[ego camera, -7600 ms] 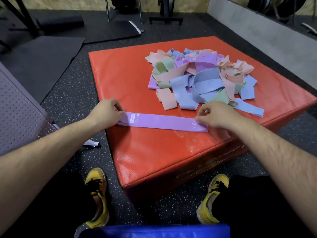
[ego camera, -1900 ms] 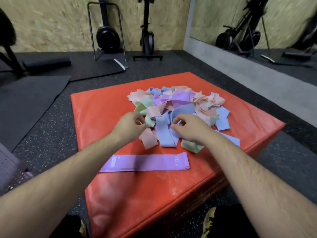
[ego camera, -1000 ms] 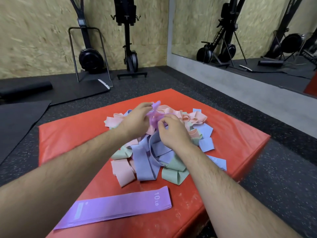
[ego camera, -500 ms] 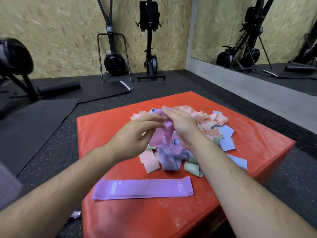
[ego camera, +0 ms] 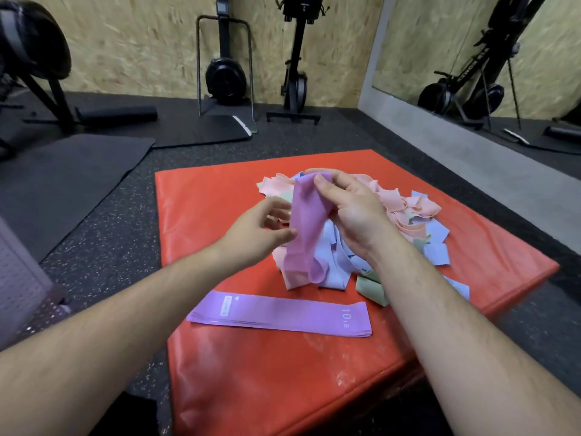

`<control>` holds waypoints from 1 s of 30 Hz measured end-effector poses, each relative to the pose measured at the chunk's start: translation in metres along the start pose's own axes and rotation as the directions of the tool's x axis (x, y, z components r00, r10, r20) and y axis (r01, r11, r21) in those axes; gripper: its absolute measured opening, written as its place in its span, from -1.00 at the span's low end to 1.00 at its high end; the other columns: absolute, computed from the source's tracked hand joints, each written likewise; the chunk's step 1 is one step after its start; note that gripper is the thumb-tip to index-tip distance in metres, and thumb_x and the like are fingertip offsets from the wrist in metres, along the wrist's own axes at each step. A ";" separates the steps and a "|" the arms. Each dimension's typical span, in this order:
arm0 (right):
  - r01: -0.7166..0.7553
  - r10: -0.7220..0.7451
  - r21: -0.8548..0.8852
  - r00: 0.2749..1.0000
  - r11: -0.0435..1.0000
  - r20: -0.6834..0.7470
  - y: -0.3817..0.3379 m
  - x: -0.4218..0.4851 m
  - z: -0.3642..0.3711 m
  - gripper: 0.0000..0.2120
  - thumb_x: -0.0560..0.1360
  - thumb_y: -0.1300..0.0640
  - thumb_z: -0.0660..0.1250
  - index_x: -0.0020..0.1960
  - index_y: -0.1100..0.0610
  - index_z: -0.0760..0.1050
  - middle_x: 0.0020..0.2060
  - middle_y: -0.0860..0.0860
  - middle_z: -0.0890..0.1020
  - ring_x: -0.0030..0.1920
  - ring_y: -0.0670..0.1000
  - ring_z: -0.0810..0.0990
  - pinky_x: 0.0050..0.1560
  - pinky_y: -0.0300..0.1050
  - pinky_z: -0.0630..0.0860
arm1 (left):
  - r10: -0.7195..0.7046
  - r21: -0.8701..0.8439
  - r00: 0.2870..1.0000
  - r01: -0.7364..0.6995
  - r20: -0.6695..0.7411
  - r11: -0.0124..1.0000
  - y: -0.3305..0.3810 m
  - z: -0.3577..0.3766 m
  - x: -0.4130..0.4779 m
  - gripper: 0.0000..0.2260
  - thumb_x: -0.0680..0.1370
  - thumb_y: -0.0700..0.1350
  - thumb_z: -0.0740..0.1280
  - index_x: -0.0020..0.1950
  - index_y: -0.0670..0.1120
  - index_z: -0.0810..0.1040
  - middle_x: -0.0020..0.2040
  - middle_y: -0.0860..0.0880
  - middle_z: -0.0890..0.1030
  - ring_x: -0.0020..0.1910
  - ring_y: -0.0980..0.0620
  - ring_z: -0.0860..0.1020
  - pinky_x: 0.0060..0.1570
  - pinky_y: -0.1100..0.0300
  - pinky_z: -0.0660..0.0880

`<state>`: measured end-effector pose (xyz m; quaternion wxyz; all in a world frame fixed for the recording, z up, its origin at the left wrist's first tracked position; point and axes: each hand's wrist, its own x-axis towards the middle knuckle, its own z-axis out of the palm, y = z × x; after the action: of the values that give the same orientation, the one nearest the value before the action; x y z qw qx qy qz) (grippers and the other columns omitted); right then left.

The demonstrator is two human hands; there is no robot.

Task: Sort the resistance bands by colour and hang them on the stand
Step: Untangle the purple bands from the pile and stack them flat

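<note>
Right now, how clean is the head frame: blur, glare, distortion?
Head view: edges smear with motion blur, worst at the black machine top left; centre sharp, print on the flat purple band legible; the held purple band looks soft; mild sheen on the red mat; wide-angle bowing at the margins.

Chipboard wall point(ego camera: 141, 42), speckled black rubber floor point(ego camera: 110, 240), wall mirror point(ego camera: 408, 58) — dark mats point(ego camera: 63, 174)

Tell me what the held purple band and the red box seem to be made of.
Held band: probably thin latex or similar rubber, matte. It droops limp from the right hand and curls softly at its lower end.
Box: likely a vinyl-type cover, glossy. It shows sheen, fine wrinkles and rounded edges. Padding underneath is only a guess.
</note>
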<state>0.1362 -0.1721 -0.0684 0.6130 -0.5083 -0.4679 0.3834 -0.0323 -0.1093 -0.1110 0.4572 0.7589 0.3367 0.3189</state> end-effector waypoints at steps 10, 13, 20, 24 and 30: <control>-0.058 0.050 -0.072 0.993 0.996 -0.111 0.007 0.001 -0.001 -0.76 0.56 0.29 0.26 0.01 0.04 0.65 -0.02 0.00 0.71 -0.04 -0.02 0.62 -0.04 -0.09 0.52 | 0.005 -0.013 0.985 -0.008 -0.170 1.000 0.012 -0.007 0.009 -0.88 0.54 -0.25 0.35 -0.11 -0.07 0.65 -0.29 -0.10 0.66 -0.35 0.12 0.58 -0.33 0.21 0.52; -0.102 0.087 -0.130 0.989 0.986 -0.117 0.008 -0.003 -0.002 -0.65 0.48 0.40 0.19 0.03 0.05 0.63 0.07 0.05 0.69 0.04 0.01 0.62 0.17 0.00 0.56 | 0.026 -0.144 0.962 -0.068 -0.274 0.987 0.021 -0.014 0.012 -0.86 0.53 -0.27 0.35 -0.02 -0.06 0.64 -0.24 -0.16 0.65 -0.35 0.00 0.61 -0.28 0.07 0.62; -0.079 0.063 -0.200 0.995 0.977 -0.081 0.013 -0.003 0.006 -0.86 0.56 0.11 0.39 0.12 0.03 0.59 0.03 -0.07 0.67 0.05 -0.07 0.65 0.04 -0.14 0.58 | 0.052 -0.210 0.938 -0.129 -0.341 0.969 0.041 -0.012 0.017 -0.86 0.52 -0.26 0.35 0.00 -0.08 0.66 -0.14 -0.05 0.67 -0.24 0.04 0.64 -0.18 0.12 0.64; -0.072 0.053 -0.226 0.995 0.972 -0.089 0.013 -0.001 0.008 -0.93 0.56 0.13 0.39 -0.01 0.12 0.62 -0.14 -0.06 0.65 -0.13 -0.10 0.60 -0.08 -0.16 0.58 | 0.034 -0.239 0.937 -0.124 -0.348 0.963 0.041 -0.016 0.017 -0.80 0.53 -0.31 0.30 0.03 -0.10 0.65 -0.11 -0.09 0.65 -0.17 0.06 0.65 -0.23 0.21 0.59; -0.086 0.059 -0.272 0.993 0.959 -0.105 0.010 0.002 0.010 -0.91 0.59 0.13 0.33 -0.01 0.13 0.58 -0.13 -0.03 0.65 -0.14 -0.09 0.59 -0.15 -0.22 0.50 | -0.122 -0.439 0.946 -0.025 -0.302 0.898 0.033 -0.018 0.017 -0.83 0.50 -0.28 0.43 0.07 -0.16 0.59 -0.12 -0.11 0.59 -0.16 -0.01 0.66 -0.07 0.02 0.64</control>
<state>0.1273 -0.1656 -0.0779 0.5435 -0.6232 -0.4678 0.3120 -0.0297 -0.0991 -0.0714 0.5626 0.5658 0.3455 0.4940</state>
